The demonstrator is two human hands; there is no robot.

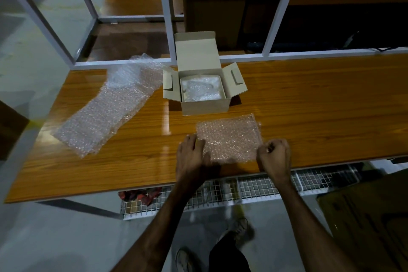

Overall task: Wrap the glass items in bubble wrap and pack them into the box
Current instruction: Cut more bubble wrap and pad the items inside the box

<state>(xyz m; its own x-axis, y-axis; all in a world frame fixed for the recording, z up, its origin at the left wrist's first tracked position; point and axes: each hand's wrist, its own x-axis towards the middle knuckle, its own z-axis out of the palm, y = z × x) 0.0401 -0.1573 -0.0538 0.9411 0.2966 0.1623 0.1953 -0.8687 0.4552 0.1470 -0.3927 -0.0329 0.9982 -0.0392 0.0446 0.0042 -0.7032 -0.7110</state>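
My left hand [194,152] lies flat on the bubble wrap sheet [229,137] near the tabletop's [309,104] front edge; my right hand [273,153] pinches its corner. It's light, floppy, slippery — best gripped by the edges. The box [205,105] behind already holds one wrapped bundle [201,88].

no readable text, labels, brands or numbers anywhere

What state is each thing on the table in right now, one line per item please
box: open, lid flap up, side flaps out.
wrapped bundle: inside the box.
small bubble wrap sheet: flat at the table's near edge, held at both sides.
large bubble wrap sheet: loose, crumpled, left of box.
left hand: resting on small sheet.
right hand: pinching small sheet's edge.
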